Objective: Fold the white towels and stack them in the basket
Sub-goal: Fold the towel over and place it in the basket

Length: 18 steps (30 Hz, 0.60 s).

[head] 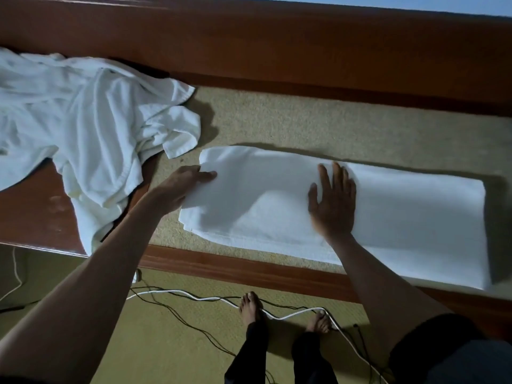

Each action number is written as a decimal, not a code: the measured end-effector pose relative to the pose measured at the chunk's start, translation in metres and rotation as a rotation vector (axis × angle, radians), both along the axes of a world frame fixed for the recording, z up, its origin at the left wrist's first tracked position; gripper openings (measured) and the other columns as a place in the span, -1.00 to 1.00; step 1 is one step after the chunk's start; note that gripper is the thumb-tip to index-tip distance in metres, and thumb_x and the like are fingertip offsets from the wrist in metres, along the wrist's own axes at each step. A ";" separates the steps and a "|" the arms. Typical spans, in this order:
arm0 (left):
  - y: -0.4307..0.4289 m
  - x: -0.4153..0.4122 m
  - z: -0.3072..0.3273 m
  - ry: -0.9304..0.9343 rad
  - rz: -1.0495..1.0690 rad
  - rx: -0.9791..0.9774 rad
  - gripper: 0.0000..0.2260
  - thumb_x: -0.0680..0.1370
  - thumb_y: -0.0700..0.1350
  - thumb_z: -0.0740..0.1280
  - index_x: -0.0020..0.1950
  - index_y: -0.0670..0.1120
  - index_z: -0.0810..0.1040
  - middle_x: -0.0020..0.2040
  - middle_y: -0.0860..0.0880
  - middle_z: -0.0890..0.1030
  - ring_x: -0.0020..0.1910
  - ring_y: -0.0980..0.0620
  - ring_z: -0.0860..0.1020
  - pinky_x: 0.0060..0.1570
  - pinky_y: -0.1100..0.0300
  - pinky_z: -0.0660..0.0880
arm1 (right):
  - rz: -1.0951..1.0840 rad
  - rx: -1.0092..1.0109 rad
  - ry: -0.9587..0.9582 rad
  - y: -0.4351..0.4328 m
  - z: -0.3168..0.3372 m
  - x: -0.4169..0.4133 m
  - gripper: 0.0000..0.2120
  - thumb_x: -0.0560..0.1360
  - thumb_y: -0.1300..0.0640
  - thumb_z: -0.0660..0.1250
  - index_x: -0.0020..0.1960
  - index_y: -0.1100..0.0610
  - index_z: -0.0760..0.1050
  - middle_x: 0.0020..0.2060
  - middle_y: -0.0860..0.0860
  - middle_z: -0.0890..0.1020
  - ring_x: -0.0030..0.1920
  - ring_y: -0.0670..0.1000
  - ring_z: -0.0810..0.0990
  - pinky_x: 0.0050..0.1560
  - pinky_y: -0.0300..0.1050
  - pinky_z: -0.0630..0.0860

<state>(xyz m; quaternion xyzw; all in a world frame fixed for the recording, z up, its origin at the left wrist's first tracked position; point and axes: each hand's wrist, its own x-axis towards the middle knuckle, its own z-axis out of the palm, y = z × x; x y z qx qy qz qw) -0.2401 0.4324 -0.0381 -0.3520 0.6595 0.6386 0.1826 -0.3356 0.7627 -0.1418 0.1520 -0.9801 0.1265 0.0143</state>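
White folded towel [401,217], head view: it lies as a long strip on the beige-topped counter [304,126], right end squared, left end lifted slightly.

- Left hand [177,187] holds that left end. The thumb is on top; the other fingers are hidden beneath the cloth, so this reads as a pinch.
- Right hand [332,206] lies flat on the strip's middle, its fingers [324,176] straight and spread, gripping nothing.
- Heap of loose towels [97,120] sits crumpled at the counter's left, apart from the strip.
- No basket in view, so the stack count cannot be told.

Judgement: the lengthwise fold looks done. Cross-folds and stowing remain for this towel, and the heap is untouched. Early in the task.
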 end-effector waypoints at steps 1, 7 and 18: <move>0.004 0.000 0.009 0.019 0.001 0.019 -0.75 0.59 -0.12 0.41 0.23 -0.19 0.63 0.12 -0.21 0.71 0.06 -0.22 0.70 0.00 -0.04 0.66 | 0.004 0.008 -0.019 0.000 0.001 0.001 -0.49 0.69 -0.07 0.06 0.61 0.03 0.21 0.60 0.14 0.21 0.61 0.17 0.12 0.58 0.14 0.08; 0.066 -0.019 0.079 0.179 -0.148 0.051 -0.69 0.59 -0.16 0.41 0.33 -0.11 0.58 0.22 -0.18 0.67 0.19 -0.20 0.65 0.21 -0.12 0.59 | 0.176 0.115 -0.219 0.037 0.027 -0.001 -0.42 0.71 -0.15 -0.04 0.66 0.03 0.01 0.64 0.18 -0.05 0.63 0.18 -0.03 0.60 0.21 -0.06; 0.297 -0.096 0.111 0.280 -0.291 -0.078 -0.57 0.55 -0.16 0.50 0.34 -0.23 0.43 0.05 -0.17 0.67 -0.06 -0.10 0.71 -0.15 0.02 0.68 | -0.201 0.042 -0.293 0.295 0.055 0.004 -0.38 0.66 -0.23 0.01 0.64 0.04 0.15 0.62 0.21 0.08 0.61 0.25 0.06 0.53 0.33 0.16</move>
